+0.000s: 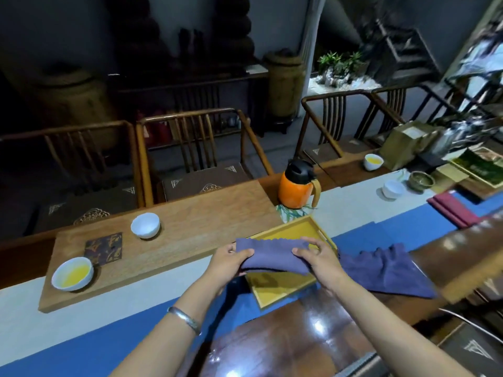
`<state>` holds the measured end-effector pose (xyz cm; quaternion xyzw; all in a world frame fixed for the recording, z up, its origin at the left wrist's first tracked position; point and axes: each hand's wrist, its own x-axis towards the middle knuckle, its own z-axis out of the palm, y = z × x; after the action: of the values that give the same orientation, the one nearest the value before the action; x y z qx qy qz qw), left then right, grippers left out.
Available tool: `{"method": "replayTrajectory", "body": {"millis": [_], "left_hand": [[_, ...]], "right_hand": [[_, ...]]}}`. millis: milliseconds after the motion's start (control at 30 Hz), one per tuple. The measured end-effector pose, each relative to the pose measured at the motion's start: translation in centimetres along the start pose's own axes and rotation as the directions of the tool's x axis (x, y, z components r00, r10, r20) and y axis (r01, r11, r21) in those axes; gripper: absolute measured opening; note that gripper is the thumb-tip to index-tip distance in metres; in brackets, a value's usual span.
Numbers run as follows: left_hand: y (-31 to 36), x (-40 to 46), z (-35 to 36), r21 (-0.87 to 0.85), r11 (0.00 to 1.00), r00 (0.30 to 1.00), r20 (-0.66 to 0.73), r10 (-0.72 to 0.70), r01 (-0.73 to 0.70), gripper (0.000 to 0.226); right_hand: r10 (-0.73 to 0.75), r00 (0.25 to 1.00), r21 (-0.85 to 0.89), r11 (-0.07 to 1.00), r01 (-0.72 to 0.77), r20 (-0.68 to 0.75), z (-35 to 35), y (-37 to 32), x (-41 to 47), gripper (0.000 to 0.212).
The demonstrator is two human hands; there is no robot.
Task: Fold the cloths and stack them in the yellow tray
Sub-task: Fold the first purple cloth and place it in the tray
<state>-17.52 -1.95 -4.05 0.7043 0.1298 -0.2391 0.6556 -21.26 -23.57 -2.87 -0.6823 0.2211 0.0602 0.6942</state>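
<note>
I hold a folded purple cloth above the yellow tray, which lies on the blue runner in the middle of the table. My left hand grips the cloth's left end and my right hand grips its right end. The cloth hides the middle of the tray. A second purple cloth lies spread out and rumpled on the table just right of the tray.
An orange flask stands behind the tray. A wooden board at left carries a white cup, a cup of yellow liquid and a dark coaster. Red folded cloths and more cups sit far right.
</note>
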Motion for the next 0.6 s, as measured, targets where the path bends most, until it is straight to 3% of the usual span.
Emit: {"method": "replayTrajectory", "body": {"millis": [233, 333, 467, 600], "left_hand": [[-0.9, 4.8, 8.3, 0.042, 0.994, 0.978, -0.189, -0.089, 0.098, 0.034], [-1.7, 6.8, 10.9, 0.025, 0.99, 0.961, -0.244, -0.126, 0.136, 0.028], [-2.6, 9.0, 13.0, -0.019, 0.986, 0.935, -0.314, -0.164, 0.167, 0.027], [-3.3, 11.5, 13.8, 0.064, 0.981, 0.917, -0.371, -0.148, 0.185, 0.041]], "right_hand": [[-0.044, 0.998, -0.322, 0.945, 0.058, 0.051, -7.1, -0.6, 8.2, 0.033], [-0.055, 0.992, -0.411, 0.906, 0.099, 0.117, -9.1, -0.4, 11.9, 0.031], [-0.036, 0.985, -0.531, 0.839, 0.122, 0.17, -10.4, 0.7, 15.8, 0.033], [-0.031, 0.982, -0.632, 0.762, 0.143, 0.186, -10.4, 1.8, 19.3, 0.032]]}}
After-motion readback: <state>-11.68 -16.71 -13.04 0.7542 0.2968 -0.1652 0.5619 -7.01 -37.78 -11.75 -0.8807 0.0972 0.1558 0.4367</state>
